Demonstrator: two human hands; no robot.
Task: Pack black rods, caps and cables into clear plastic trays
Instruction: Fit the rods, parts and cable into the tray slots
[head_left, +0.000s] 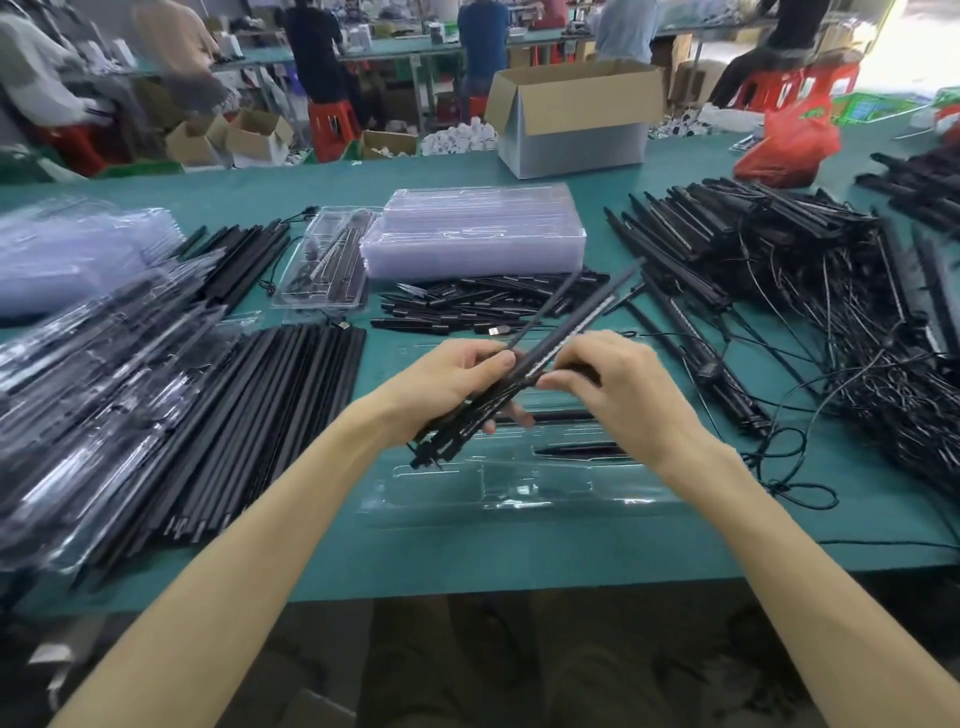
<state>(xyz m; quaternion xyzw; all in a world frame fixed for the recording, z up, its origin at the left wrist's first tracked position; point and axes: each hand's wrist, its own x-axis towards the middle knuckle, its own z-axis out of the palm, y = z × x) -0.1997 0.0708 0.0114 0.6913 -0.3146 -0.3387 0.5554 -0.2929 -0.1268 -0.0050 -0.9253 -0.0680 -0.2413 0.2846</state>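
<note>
Green tabletop in a busy workshop carries the work. The left hand has its fingers curled tight round a bundle of black rods, held above a clear plastic tray near the front edge. The right hand pinches one long rod slanting up from the bundle. A stack of empty trays sits further back, short black caps lie before it, and cabled rods are heaped to the right.

A single head-worn view looks forward and down, close over the green table.
</note>
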